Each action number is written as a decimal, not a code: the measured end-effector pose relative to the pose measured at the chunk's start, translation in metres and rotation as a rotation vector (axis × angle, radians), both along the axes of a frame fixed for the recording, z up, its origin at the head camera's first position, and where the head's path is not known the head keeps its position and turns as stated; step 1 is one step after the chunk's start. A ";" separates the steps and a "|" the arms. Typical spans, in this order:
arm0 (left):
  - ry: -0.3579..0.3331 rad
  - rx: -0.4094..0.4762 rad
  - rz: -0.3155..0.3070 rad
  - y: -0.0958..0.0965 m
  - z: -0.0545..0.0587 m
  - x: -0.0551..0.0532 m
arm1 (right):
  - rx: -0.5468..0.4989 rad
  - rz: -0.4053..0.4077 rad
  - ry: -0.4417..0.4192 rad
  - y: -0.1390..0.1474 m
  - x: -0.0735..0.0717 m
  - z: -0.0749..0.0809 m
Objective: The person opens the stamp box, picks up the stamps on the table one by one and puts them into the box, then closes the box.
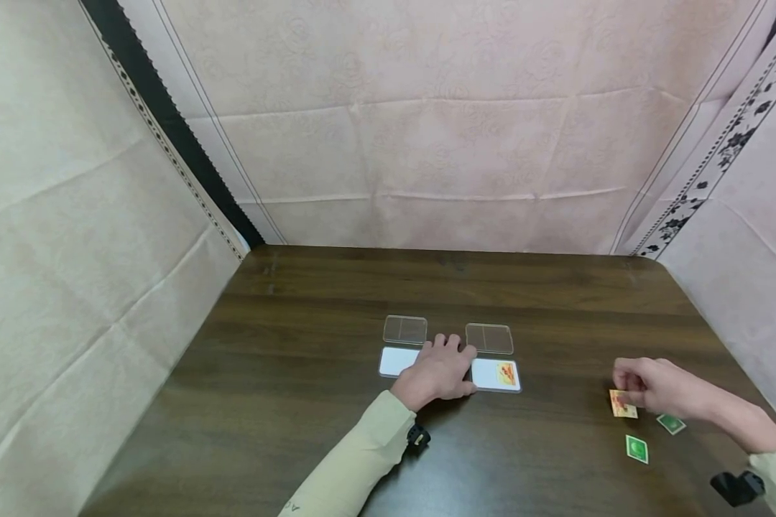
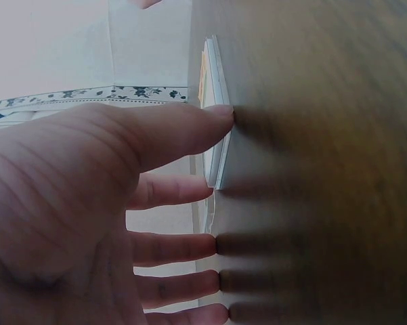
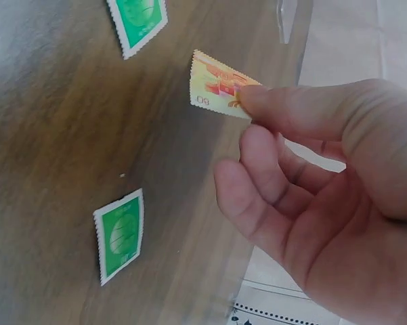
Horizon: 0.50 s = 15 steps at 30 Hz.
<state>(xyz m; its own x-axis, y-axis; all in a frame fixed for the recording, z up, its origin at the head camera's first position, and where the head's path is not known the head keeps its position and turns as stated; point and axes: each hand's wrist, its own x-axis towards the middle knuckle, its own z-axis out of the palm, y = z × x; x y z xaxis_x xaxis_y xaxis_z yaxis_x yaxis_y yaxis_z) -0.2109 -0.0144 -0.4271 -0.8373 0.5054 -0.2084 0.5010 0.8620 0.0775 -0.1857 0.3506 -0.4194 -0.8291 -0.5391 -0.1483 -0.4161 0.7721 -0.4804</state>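
Between thumb and fingers, my right hand (image 1: pixel 659 388) pinches an orange and yellow stamp (image 3: pixel 213 88) with toothed edges and a number at one corner. Two green stamps with white borders lie by it on the table: one green stamp (image 1: pixel 636 449) nearer the front, another green stamp (image 1: pixel 672 424) under the wrist side. My left hand (image 1: pixel 436 370) is spread palm down, fingers straight, its thumb at the edge of the right white case (image 1: pixel 485 373). An orange stamp (image 1: pixel 506 373) sits on that case's right half. The left white case (image 1: pixel 397 361) is partly covered by the hand.
Behind the white cases lie two clear plastic lids, the left lid (image 1: pixel 404 329) and the right lid (image 1: pixel 489 338). All rest on a dark brown wooden table (image 1: pixel 297 416). Pale cloth (image 1: pixel 427 143) hangs along the back and both sides.
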 end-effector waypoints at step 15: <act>0.011 -0.001 -0.001 0.001 -0.002 -0.001 | -0.088 -0.022 -0.147 -0.014 -0.009 0.018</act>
<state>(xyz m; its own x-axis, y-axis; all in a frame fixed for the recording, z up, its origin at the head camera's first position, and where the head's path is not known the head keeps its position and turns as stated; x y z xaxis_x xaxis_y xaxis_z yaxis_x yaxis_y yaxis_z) -0.2119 -0.0133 -0.4290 -0.8391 0.5058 -0.2002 0.5024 0.8617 0.0713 -0.1949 0.3369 -0.4016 -0.8135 -0.5376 -0.2219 -0.3199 0.7323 -0.6012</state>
